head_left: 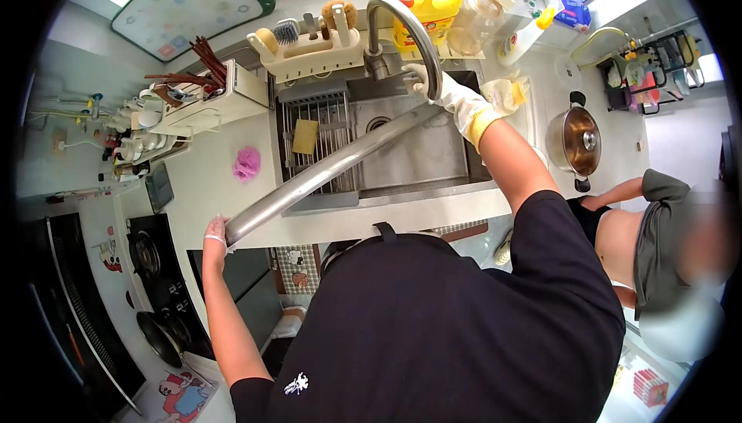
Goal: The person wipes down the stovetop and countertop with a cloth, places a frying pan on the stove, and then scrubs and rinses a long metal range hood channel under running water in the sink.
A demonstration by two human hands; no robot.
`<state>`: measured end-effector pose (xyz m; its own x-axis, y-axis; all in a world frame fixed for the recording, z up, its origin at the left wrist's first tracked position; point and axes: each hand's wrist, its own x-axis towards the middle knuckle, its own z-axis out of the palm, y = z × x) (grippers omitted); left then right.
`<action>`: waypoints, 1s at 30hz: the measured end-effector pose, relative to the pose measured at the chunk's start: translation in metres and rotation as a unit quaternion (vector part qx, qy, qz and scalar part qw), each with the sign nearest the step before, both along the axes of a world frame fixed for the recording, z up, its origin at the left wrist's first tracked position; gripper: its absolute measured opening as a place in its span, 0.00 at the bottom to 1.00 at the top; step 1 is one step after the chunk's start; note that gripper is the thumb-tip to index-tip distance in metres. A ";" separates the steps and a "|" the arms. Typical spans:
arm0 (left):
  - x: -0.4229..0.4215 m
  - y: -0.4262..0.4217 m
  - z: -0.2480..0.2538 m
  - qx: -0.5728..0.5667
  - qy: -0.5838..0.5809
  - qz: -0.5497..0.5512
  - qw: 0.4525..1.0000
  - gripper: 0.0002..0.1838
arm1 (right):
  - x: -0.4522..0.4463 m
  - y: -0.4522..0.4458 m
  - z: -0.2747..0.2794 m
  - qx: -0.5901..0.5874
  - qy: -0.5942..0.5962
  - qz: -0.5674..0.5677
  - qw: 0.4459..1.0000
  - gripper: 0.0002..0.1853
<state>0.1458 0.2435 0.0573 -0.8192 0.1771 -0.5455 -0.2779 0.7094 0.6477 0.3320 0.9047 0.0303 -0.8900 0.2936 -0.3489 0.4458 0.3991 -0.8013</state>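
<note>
A long metal tube (332, 166) lies slantwise across the sink (417, 156), its upper end under the spout. My left hand (216, 233), in a thin clear glove, grips the tube's lower end past the counter edge. Behind the curved faucet (430, 44), my right hand (450, 100) wears a white glove with a yellow cuff. Its fingertips close at the faucet's side lever, and the spout partly hides them. No water stream can be made out. Beneath the tube is a metal drying rack (340, 121) with a yellow sponge (305, 136) on it.
Behind the sink stand a brush holder (313, 56), a yellow detergent jug (437, 13) and a spray bottle (527, 36). A pink scrubber (246, 163) is left, a lidded pot (573, 141) right. Another person (634, 245) stands at the right. A stove (158, 268) is at lower left.
</note>
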 end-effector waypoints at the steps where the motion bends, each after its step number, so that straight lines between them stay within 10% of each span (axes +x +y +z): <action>1: 0.001 0.000 -0.001 -0.009 -0.015 -0.003 1.000 0.31 | 0.011 0.000 -0.009 -0.082 0.034 -0.006 0.996 0.34; 4: 0.020 -0.001 0.004 0.020 -0.029 0.009 0.999 0.29 | 0.045 -0.001 -0.034 0.009 0.065 -0.042 0.997 0.30; 9: 0.035 -0.014 -0.011 -0.007 -0.038 0.025 0.999 0.28 | 0.122 -0.017 -0.094 -0.162 0.023 -0.308 0.937 0.24; 30: 0.124 -0.051 0.003 0.021 -0.288 -0.069 0.955 0.25 | 0.170 -0.105 -0.120 -0.259 -0.099 -0.314 0.908 0.16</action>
